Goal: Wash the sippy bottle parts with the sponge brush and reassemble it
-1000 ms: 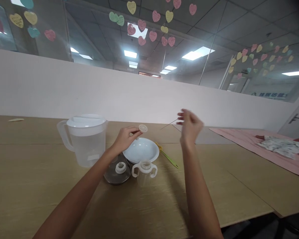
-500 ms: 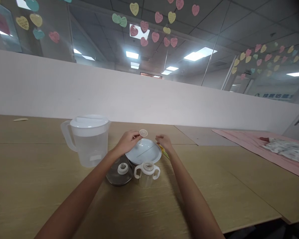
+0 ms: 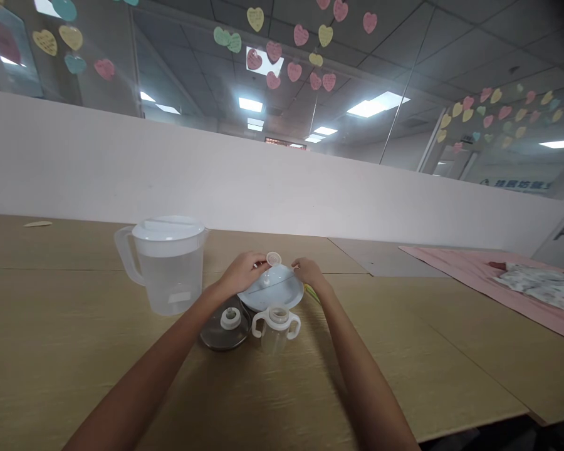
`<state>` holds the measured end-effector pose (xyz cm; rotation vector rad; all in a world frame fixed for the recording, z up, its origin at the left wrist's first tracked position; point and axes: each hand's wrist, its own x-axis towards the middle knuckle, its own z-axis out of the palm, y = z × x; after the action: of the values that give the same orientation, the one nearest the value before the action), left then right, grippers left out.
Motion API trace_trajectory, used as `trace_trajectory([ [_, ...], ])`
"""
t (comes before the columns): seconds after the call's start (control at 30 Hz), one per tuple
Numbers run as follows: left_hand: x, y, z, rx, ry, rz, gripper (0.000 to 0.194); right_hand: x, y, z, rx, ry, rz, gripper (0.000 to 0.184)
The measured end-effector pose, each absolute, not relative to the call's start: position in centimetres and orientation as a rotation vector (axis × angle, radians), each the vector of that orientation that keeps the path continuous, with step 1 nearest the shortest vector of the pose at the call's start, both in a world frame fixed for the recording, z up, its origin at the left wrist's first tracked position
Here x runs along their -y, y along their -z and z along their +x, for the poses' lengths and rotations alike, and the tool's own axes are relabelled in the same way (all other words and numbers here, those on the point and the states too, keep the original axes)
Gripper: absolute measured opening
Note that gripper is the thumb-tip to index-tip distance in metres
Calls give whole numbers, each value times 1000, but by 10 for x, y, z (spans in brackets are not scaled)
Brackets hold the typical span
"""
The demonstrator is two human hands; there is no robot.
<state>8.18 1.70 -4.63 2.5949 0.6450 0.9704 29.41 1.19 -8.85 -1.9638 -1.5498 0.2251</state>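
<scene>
My left hand (image 3: 240,274) – fingers pinched on a clear round disc (image 3: 273,259) at their tips, near the white bowl's (image 3: 282,298) far rim, my right hand (image 3: 309,274) – fingers closed on a thin rod (image 3: 278,282), slanting across the bowl.

Tan wood-grain table (image 3: 404,351) carries translucent lidded plastic pitcher (image 3: 169,279), rounded grey metal tray (image 3: 216,339), shallow white round bowl (image 3: 272,298), clear bottle (image 3: 273,340) with white handles; pink cloth (image 3: 455,269) lies at right.

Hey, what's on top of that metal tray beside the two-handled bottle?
A white ring-shaped piece sits on the metal tray. The left forearm covers the tray's far-left part, so anything there is hidden.
</scene>
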Motion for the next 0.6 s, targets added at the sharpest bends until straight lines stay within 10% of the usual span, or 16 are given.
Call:
trace_trajectory([
  [0.6, -26, 53, 80, -939, -894, 2559, 38, 10, 58, 247, 1468, -1095, -1053, 33],
])
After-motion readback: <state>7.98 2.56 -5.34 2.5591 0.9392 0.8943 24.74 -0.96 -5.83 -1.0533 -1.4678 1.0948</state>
